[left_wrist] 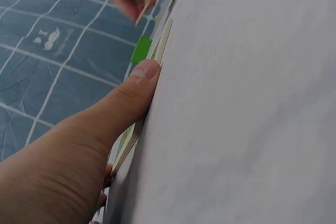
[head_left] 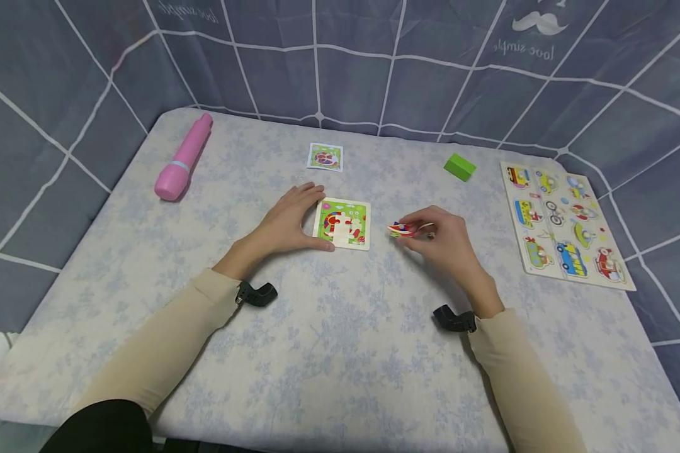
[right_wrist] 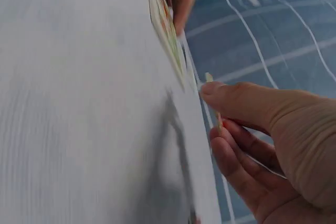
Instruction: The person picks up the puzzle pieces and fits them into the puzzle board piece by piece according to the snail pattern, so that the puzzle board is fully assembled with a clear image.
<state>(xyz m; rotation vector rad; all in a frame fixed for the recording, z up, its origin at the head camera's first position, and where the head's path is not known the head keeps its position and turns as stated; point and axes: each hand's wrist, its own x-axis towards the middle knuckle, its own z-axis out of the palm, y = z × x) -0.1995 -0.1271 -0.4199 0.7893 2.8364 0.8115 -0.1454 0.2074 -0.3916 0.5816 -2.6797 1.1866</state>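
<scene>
A small square jigsaw board [head_left: 359, 242] with a green picture lies mid-table, a pale gap bare in its middle. My left hand [head_left: 291, 217] holds its left side, thumb at the near edge and fingers at the far corner. In the left wrist view the left thumb [left_wrist: 144, 72] lies against the board's edge. To the right of the board, my right hand [head_left: 442, 239] pinches a small colourful puzzle piece [head_left: 399, 229] between thumb and fingers, above the table. The right wrist view shows this piece [right_wrist: 209, 78] edge-on; its picture is mostly hidden.
Beyond the board lies a small picture card [head_left: 325, 157]. A green block [head_left: 460, 167] sits at the back right, and a vehicle puzzle board [head_left: 549, 267] lies at the far right. At the back left is a pink bottle-like object [head_left: 184, 151]. Grey-blue curtains [head_left: 351, 88] border the table.
</scene>
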